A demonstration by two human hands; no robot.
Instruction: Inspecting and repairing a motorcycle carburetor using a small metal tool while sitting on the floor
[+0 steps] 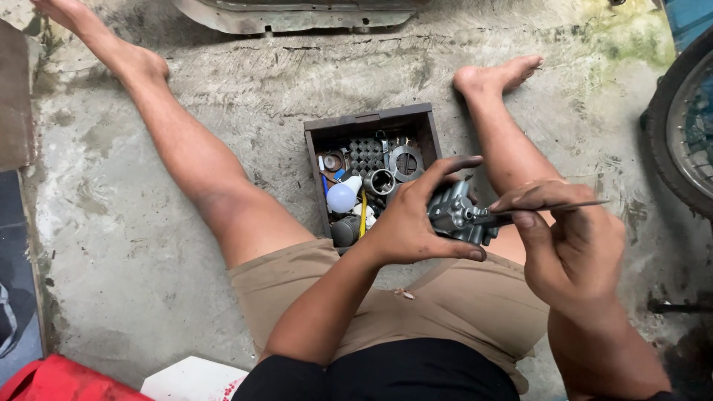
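Observation:
I sit on a concrete floor with my legs spread. My left hand (416, 223) grips a small grey metal engine part (457, 215), held above my lap. My right hand (572, 245) holds a thin metal tool (553, 209), a screwdriver-like rod, with its tip set against the right side of the part. Between my legs stands an open dark wooden box (369, 119) filled with small parts: a white bulb (342, 197), metal rings, a socket block and a yellow-handled tool.
A wheel with a tyre (679, 126) stands at the right edge. The underside of a metal body (290, 15) lies at the top. A red object (59, 379) and a white sheet (189, 379) rest at bottom left.

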